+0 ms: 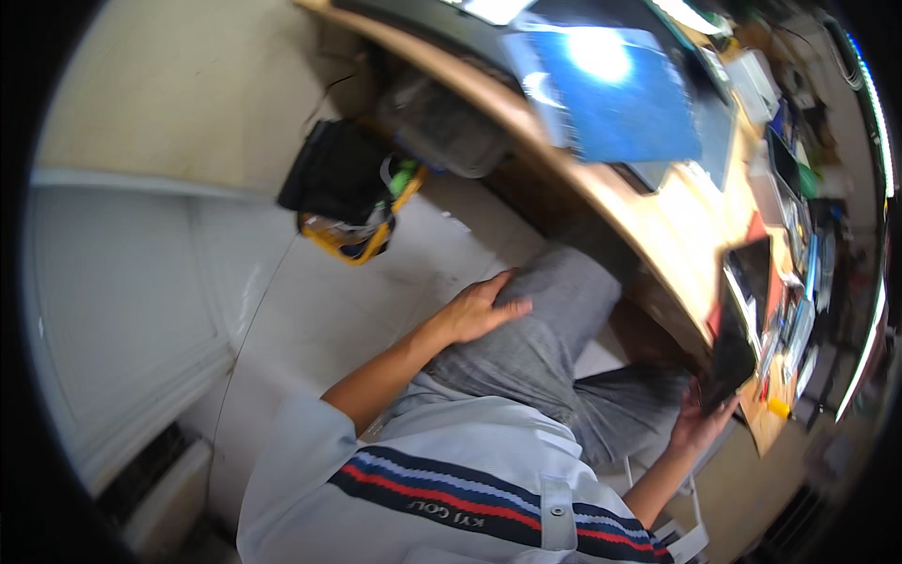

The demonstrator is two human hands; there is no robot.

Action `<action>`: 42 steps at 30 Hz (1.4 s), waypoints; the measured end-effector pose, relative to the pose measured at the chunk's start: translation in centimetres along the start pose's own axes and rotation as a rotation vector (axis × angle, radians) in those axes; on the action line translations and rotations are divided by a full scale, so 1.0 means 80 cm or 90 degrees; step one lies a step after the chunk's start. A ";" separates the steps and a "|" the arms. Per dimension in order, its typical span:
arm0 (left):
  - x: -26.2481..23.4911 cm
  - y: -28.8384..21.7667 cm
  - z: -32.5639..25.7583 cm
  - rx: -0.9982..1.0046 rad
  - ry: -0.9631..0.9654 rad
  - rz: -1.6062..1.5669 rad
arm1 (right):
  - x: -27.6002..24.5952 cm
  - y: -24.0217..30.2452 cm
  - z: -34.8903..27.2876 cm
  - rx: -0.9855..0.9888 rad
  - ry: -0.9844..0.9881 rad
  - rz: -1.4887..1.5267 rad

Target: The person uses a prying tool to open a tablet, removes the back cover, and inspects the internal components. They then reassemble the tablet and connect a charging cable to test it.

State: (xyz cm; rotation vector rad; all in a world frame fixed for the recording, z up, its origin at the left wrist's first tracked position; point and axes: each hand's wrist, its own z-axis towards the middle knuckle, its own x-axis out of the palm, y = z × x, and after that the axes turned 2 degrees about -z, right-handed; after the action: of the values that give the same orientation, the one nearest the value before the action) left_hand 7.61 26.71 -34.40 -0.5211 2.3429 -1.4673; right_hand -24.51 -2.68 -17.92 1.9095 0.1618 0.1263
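My left hand point(479, 313) rests on my grey-trousered thigh point(564, 291), fingers apart and holding nothing. At the desk's near right edge, my right hand point(700, 423) grips the lower end of a black flat slab point(731, 362), which is tilted. Blur hides what kind of thing the slab is, and some of the right fingers are out of sight behind it. Just beyond it, a dark flat panel point(752, 266) lies on the wooden desk point(648, 221).
A blue folder-like sheet point(629, 108) with a bright glare lies on the desk. Tools and small parts point(799, 329) crowd its right side, with a yellow piece point(778, 407) at the corner. On the floor stands a black and yellow bag point(343, 188), near a grey bin point(446, 127).
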 end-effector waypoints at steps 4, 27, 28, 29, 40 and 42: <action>0.017 -0.047 -0.027 0.185 -0.087 0.200 | -0.042 -0.043 -0.008 -0.145 -0.091 -0.023; 0.047 -0.114 -0.063 0.360 0.069 0.619 | 0.001 -0.058 -0.027 -0.140 0.139 0.170; 0.043 -0.111 -0.052 0.372 0.148 0.681 | 0.001 -0.067 -0.026 -0.143 0.155 0.150; 0.038 -0.109 -0.038 0.363 0.215 0.792 | -0.009 -0.079 -0.027 -0.141 0.174 0.058; -0.019 -0.194 -0.010 0.435 0.339 0.860 | -0.179 -0.156 0.045 -0.060 -0.292 -0.253; -0.012 -0.178 -0.016 0.537 0.437 0.877 | -0.181 -0.135 0.018 0.022 -0.045 -0.125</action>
State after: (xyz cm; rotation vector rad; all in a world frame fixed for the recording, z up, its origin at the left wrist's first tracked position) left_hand 9.72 22.38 -20.87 1.6304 1.3554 -1.6155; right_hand -39.04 -2.96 -28.73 1.9181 0.3049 -0.0761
